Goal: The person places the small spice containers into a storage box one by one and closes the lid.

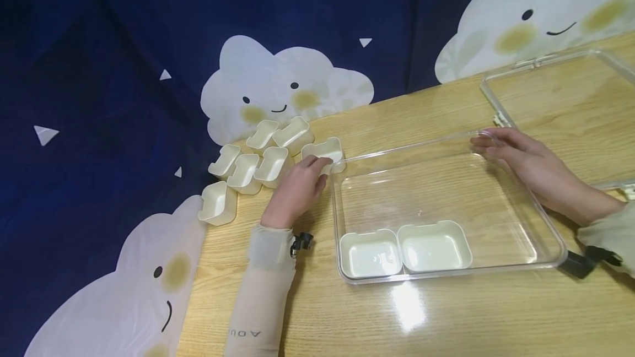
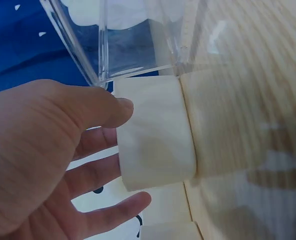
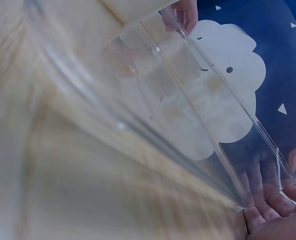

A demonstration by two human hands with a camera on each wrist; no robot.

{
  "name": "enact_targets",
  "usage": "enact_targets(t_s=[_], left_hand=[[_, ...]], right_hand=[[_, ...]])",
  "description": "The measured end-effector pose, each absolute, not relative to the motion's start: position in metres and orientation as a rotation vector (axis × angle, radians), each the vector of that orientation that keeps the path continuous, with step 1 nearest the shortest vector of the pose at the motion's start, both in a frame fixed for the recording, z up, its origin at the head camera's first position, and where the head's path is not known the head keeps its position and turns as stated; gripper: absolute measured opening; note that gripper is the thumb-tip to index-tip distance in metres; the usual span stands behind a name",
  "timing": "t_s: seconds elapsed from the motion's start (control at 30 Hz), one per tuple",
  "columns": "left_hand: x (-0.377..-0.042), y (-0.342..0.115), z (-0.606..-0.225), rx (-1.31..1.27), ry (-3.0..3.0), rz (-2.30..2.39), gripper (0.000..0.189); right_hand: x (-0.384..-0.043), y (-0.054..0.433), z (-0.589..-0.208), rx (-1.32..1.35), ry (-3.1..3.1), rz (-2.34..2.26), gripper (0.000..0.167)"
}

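My left hand [image 1: 297, 189] grips a small cream bin [image 1: 322, 149] just outside the back left corner of a clear plastic box [image 1: 426, 275]. In the left wrist view the thumb lies on the rim of that cream bin [image 2: 155, 132], with the fingers along its other side. My right hand [image 1: 538, 172] holds the clear box at its back right corner. The right wrist view has its fingers [image 3: 273, 200] at the corner of the clear wall. Two cream bins [image 1: 372, 255] [image 1: 436, 247] sit side by side inside the box, along its front left.
Several more cream bins [image 1: 275, 164] stand in a loose group on the wooden table [image 1: 357, 318], left of the box. A clear lid with a frame [image 1: 501, 109] lies at the back right. Behind the table hangs a dark blue cloth [image 1: 307, 4] with clouds.
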State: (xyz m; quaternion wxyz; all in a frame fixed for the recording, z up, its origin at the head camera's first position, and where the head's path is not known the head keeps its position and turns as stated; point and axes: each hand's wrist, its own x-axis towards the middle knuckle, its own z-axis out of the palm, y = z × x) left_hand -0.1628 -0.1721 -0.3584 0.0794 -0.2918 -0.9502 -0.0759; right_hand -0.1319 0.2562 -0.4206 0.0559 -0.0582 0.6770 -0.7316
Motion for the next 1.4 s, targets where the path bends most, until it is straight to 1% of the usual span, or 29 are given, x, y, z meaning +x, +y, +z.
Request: enact_targets(t_s=[0.23, 0.8, 1.1, 1.4], left_hand=[[-0.166, -0.171, -0.364, -0.878, -2.892, -0.251, 0.036], [-0.166, -0.171, -0.367, -0.872, -2.922, -0.217, 0.027], [-0.167, -0.168, -0.370, -0.842, -2.969, -0.214, 0.028], [-0.168, -0.168, -0.374, -0.842, -2.958, -0.171, 0.026]], right_hand=[[-0.133, 0.257, -0.423, -0.195, 2.003, -2.261, 0.030], [-0.134, 0.257, -0.422, -0.181, 2.006, -2.245, 0.030], [-0.134, 0.258, -0.422, -0.164, 2.054, -2.190, 0.032], [-0.134, 0.259, -0.422, -0.178, 2.011, -2.235, 0.030]])
